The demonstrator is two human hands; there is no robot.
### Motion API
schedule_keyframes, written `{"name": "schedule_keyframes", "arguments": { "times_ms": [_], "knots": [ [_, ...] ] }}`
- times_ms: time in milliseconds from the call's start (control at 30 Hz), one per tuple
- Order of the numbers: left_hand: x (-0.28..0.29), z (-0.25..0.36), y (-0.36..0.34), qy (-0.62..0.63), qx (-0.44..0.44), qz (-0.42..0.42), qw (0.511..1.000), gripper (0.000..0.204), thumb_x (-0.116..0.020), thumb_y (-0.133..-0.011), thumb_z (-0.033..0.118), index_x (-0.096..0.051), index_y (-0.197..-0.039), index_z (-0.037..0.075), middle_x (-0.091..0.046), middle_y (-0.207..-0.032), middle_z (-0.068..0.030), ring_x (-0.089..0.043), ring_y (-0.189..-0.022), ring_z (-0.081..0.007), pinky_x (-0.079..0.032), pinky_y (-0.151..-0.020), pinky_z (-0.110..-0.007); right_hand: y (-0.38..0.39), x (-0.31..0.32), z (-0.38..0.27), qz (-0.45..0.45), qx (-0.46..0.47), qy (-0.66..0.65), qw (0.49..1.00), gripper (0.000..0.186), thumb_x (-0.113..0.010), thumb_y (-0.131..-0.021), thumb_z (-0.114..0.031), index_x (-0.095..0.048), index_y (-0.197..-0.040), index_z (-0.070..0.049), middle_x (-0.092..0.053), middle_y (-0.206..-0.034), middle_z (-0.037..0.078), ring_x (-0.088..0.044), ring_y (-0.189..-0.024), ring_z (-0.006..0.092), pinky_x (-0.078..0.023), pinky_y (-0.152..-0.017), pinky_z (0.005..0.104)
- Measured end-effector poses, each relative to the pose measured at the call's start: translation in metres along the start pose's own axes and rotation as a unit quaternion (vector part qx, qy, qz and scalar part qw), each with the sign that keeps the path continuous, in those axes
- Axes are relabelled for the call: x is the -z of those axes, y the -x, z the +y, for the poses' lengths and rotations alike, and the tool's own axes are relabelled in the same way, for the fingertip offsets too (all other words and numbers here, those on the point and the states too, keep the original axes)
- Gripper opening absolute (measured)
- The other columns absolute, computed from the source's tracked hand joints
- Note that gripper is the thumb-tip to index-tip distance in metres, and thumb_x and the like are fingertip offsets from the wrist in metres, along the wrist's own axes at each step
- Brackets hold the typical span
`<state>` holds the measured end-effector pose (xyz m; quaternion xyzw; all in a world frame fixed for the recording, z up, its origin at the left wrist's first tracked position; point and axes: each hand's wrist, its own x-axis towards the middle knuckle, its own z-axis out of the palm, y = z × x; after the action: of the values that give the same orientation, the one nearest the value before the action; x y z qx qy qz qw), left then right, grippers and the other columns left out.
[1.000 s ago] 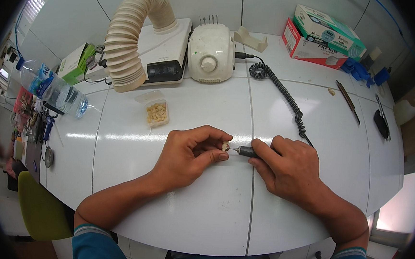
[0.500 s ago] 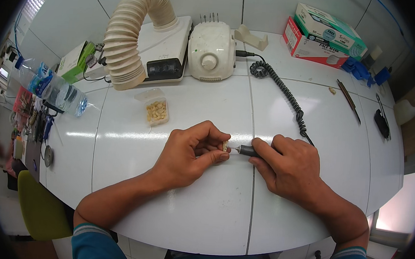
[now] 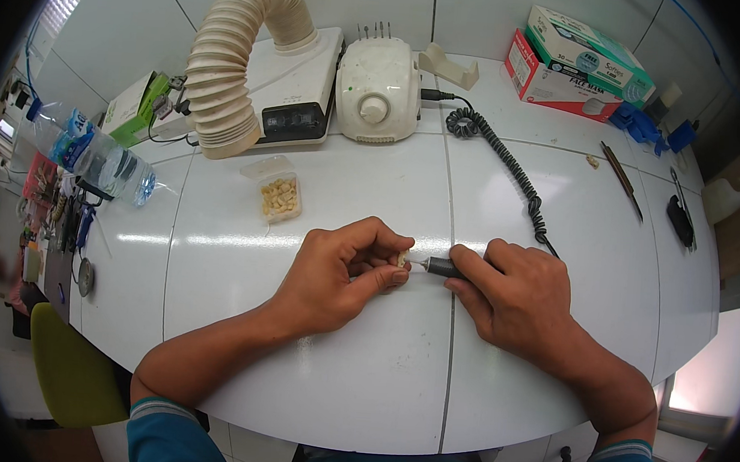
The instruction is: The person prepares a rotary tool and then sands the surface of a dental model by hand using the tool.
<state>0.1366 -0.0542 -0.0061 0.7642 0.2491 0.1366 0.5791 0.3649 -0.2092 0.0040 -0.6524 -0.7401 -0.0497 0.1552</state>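
Between the thumb and fingers of my left hand (image 3: 337, 272) is a small cream-coloured piece that looks like an artificial tooth (image 3: 402, 257); the fingers cover most of it. My right hand (image 3: 520, 289) is closed around a dark rotary handpiece (image 3: 445, 268), held level. Its thin metal tip points left and meets, or nearly meets, the piece; whether they touch I cannot tell. A small clear box (image 3: 280, 201) of similar cream-coloured pieces stands beyond my left hand, its lid open.
At the back stand a white control unit (image 3: 378, 94) with a knob and a ribbed suction hose (image 3: 223, 66). A coiled black cord (image 3: 511, 174) lies beyond my right hand. Mask boxes (image 3: 569, 82) and a thin brown tool (image 3: 622, 182) are at right, a water bottle (image 3: 92, 153) at left.
Both hands keep nearly the same place and grip. Only a very slight shift of the fingers at the small piece shows.
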Motion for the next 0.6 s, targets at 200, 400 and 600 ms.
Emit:
{"name": "schedule_keyframes", "arguments": {
  "times_ms": [200, 400, 600],
  "knots": [
    [0.0001, 0.0021, -0.0004, 0.011, -0.01, -0.007, 1.0, 0.026, -0.068, -0.108, -0.002, -0.07, -0.134, -0.008, -0.079, -0.113, -0.0144, -0.079, -0.105, -0.0173, -0.065, -0.094, -0.03, 0.0007, -0.0009, 0.0, 0.003, -0.001, 0.003, 1.0, 0.024, -0.081, -0.102, -0.037, -0.073, -0.113, -0.018, -0.059, -0.076, 0.001, -0.06, -0.059, 0.0168, -0.043, -0.054, 0.0367],
    [-0.0012, 0.0036, -0.0004, 0.024, -0.004, -0.002, 1.0, 0.024, -0.067, -0.108, -0.002, -0.072, -0.132, -0.006, -0.081, -0.111, -0.015, -0.08, -0.103, -0.0168, -0.067, -0.094, -0.03, 0.0005, -0.0008, 0.0011, 0.0, 0.0, -0.003, 1.0, 0.023, -0.081, -0.102, -0.037, -0.074, -0.113, -0.018, -0.059, -0.076, 0.001, -0.06, -0.059, 0.0169, -0.042, -0.054, 0.0366],
    [-0.0003, 0.0022, -0.0011, 0.03, -0.001, -0.008, 1.0, 0.023, -0.068, -0.109, -0.001, -0.072, -0.131, -0.006, -0.081, -0.108, -0.0145, -0.08, -0.101, -0.0165, -0.067, -0.092, -0.03, 0.0004, -0.001, 0.0013, -0.004, 0.0, -0.006, 1.0, 0.023, -0.08, -0.102, -0.037, -0.074, -0.113, -0.018, -0.059, -0.075, 0.002, -0.06, -0.058, 0.0175, -0.042, -0.053, 0.037]
  ]
}}
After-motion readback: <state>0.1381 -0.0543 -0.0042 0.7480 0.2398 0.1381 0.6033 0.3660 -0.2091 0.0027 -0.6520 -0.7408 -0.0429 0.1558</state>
